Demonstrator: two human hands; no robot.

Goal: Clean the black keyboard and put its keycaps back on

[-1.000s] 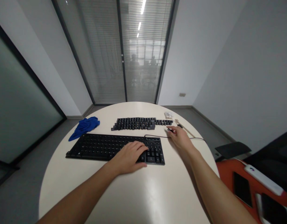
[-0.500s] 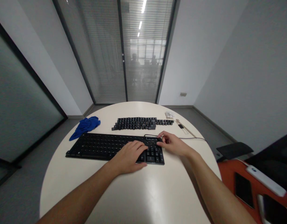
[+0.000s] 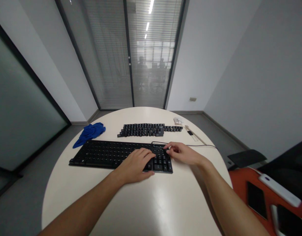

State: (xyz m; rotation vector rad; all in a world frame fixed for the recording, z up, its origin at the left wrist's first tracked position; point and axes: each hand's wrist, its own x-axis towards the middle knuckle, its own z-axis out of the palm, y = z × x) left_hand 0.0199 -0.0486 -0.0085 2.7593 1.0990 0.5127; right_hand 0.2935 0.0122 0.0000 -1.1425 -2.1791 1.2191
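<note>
A black keyboard [image 3: 99, 153] lies across the round table, its main section showing bare key sockets while keycaps sit on its number pad. My left hand [image 3: 138, 164] rests flat over the keyboard's right part, fingers spread and thumb along the front edge. At the upper right corner of the number pad, my right hand [image 3: 180, 153] has thumb and index finger curled around a small dark keycap [image 3: 167, 149], partly hidden by the fingers. Behind the keyboard, several loose black keycaps [image 3: 143, 130] stand in rows.
A crumpled blue cloth [image 3: 90, 132] lies at the left. At the back right are a small clear bag [image 3: 178, 121], a keycap puller [image 3: 192, 135] and a thin stick [image 3: 197, 135]. A cable [image 3: 202, 145] runs off the right edge. Phones [image 3: 257, 200] and a power strip [image 3: 280, 190] lie on an orange chair.
My right hand has shifted slightly left over the number pad, its index finger reaching further onto the keys. My left hand stays in place.
</note>
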